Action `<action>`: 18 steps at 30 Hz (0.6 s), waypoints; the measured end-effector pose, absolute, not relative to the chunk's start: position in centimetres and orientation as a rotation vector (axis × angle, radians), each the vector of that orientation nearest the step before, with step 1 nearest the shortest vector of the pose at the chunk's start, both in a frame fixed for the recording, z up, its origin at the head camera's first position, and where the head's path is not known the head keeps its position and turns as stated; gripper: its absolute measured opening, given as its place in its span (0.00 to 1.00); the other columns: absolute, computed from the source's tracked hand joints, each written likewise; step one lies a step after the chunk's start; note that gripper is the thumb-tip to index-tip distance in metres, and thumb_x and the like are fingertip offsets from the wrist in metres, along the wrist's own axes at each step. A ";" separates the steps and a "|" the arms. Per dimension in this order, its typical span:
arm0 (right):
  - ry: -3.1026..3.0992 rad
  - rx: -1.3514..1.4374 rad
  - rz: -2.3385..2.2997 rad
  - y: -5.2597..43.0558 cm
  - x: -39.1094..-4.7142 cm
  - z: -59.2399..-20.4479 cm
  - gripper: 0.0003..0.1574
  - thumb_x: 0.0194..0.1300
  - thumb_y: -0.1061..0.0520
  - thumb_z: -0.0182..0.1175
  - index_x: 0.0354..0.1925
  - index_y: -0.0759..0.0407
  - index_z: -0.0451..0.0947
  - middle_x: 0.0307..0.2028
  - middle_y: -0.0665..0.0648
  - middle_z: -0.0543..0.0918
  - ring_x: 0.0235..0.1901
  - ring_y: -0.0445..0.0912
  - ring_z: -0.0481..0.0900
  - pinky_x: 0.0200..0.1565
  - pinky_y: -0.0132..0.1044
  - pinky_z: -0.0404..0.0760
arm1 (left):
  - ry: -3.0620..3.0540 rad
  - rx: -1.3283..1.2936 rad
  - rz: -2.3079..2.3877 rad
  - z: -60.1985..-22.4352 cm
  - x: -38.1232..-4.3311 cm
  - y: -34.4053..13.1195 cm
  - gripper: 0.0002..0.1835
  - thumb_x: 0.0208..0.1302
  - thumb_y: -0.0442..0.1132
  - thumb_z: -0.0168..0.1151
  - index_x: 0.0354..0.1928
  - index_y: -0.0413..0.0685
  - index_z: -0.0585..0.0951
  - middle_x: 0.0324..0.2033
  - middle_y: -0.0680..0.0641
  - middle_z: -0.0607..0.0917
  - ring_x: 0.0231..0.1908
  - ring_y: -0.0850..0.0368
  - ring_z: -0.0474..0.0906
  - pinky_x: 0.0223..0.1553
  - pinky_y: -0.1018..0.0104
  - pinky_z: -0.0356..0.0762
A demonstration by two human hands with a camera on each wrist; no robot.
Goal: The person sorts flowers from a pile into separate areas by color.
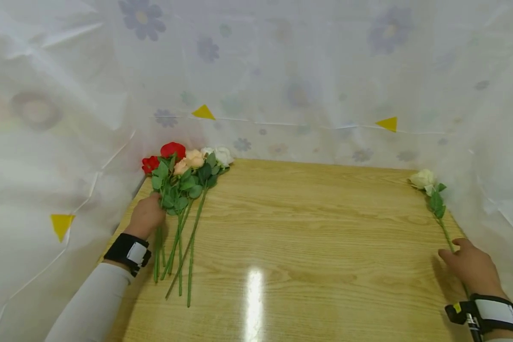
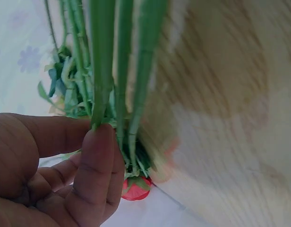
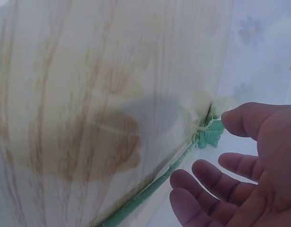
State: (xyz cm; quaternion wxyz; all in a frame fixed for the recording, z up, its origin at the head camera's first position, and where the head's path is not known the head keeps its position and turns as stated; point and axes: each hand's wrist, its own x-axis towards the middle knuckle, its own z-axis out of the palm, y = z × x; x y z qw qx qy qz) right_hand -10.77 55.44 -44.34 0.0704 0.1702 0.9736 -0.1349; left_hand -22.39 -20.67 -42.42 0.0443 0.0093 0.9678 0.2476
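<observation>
At the table's left side my left hand [image 1: 147,216] pinches a green stem [image 2: 102,61] between thumb and forefinger. The stem belongs to a bunch of artificial roses whose heads lie toward the back: red roses [image 1: 173,150], peach roses [image 1: 193,159] and white roses [image 1: 223,156]. Over at the right edge, my right hand [image 1: 474,266] hovers by a single white rose [image 1: 423,179]. Its fingers are spread and relaxed in the right wrist view, beside the rose's stem [image 3: 150,190], holding nothing. The lower end of that stem is partly hidden under the hand.
The wooden table [image 1: 308,247] carries both groups of flowers, with a wide bare stretch between them. Translucent flower-printed sheeting [image 1: 299,71] hangs behind and at both sides. Small yellow pennants [image 1: 204,112] on a white string run along it.
</observation>
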 end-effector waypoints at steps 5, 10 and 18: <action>2.980 0.425 -0.441 54.8 -10.8 -44.3 0.44 0.65 0.44 0.52 0.53 0.87 0.59 0.37 0.81 0.76 0.31 0.66 0.76 0.27 0.54 0.74 | 2.999 0.041 0.803 -41.8 -22.1 -20.4 0.28 0.55 0.27 0.48 0.61 0.26 0.63 0.27 0.30 0.79 0.22 0.46 0.71 0.21 0.57 0.69; 3.029 0.360 -0.478 53.7 -10.9 -44.1 0.42 0.67 0.44 0.51 0.53 0.85 0.60 0.35 0.80 0.77 0.28 0.63 0.77 0.25 0.52 0.75 | 2.950 0.043 0.911 -40.7 -22.0 -19.5 0.26 0.62 0.30 0.44 0.64 0.32 0.62 0.17 0.45 0.71 0.15 0.53 0.65 0.17 0.62 0.64; 3.070 0.288 -0.533 52.1 -11.2 -44.2 0.40 0.69 0.45 0.49 0.56 0.82 0.60 0.39 0.80 0.76 0.29 0.63 0.76 0.25 0.51 0.74 | 2.412 0.034 1.535 -39.4 -22.3 -17.3 0.30 0.68 0.34 0.49 0.69 0.40 0.54 0.44 0.39 0.67 0.43 0.43 0.72 0.36 0.56 0.82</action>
